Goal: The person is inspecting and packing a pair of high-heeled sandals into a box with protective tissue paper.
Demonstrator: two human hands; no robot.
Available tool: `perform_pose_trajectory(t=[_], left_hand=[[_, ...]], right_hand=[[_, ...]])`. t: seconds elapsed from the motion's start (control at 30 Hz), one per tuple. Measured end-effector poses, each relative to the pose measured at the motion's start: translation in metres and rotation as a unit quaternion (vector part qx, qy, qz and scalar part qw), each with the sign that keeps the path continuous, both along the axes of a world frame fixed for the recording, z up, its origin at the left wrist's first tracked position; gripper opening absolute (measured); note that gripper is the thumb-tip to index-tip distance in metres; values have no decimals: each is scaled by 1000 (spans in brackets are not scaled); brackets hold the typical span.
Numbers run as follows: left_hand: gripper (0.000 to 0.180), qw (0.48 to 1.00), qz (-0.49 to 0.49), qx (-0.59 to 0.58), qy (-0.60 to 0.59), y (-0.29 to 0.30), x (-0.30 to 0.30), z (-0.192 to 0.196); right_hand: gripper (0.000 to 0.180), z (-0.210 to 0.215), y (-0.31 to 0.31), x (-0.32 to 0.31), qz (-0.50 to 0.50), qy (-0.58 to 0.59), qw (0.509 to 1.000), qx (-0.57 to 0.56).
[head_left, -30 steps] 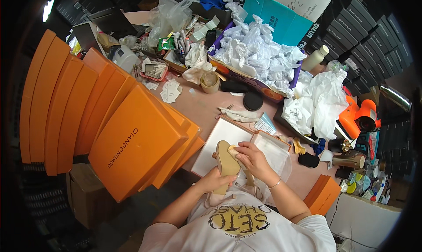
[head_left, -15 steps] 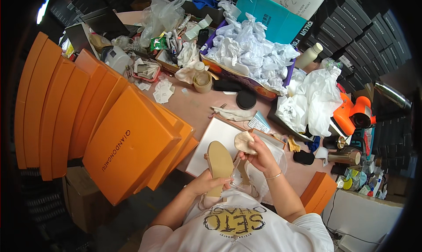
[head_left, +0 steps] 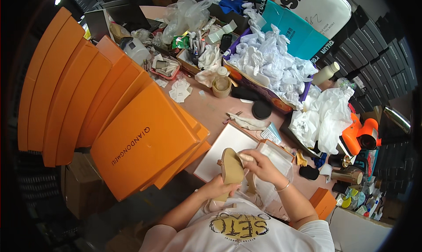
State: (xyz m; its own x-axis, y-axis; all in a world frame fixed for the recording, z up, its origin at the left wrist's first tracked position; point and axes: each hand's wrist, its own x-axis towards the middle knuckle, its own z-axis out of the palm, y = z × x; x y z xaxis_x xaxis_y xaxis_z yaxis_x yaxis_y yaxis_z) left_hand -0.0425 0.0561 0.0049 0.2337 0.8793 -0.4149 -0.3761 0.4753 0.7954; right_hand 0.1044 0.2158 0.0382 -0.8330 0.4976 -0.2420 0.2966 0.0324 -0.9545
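Observation:
My left hand point(head_left: 216, 189) is closed around a beige sandal point(head_left: 231, 167), whose tan sole faces up and toward me. Pinched in my right hand point(head_left: 263, 166) is a cream-coloured pad point(head_left: 246, 157), seen nearly edge-on. It sits at the upper right rim of the sole; I cannot tell whether it touches. Below my right hand, close to my body, rests a second beige sandal point(head_left: 252, 188), partly hidden. Just beyond the hands lie a white-lined box lid point(head_left: 226, 142) and an open box point(head_left: 277, 157) with thin white wrapping in it.
Orange shoe boxes point(head_left: 145, 142) are stacked at the left. A purple-edged carton point(head_left: 268, 91) of crumpled white paper point(head_left: 268, 58) stands at the back. To the right are white plastic bags point(head_left: 323, 120), an orange tool point(head_left: 360, 133), bottles and a small orange box point(head_left: 323, 203).
The pad has come from beside the sandal to the sole's rim and turned from face-on to edge-on. The whole view has shifted, with the surroundings now further right.

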Motion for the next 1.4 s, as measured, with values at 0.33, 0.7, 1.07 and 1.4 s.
perform_pose_trajectory(t=[0.33,0.7,1.07,1.4], left_hand=[[16,1000,0,-5,16,9,-11,-10],[21,994,-51,-33,-91,-10,-36,-21],[38,971,15,-94,-218,-38,-15,-14],[42,971,-31,-70,-225,-42,-22,-5]], right_hand=[[34,-6,157,-186,-125,85,925,349],[50,-95,177,-220,-106,86,887,440],[40,-73,144,-118,-500,356,774,-153],[27,-124,122,-126,-552,360,677,-327]])
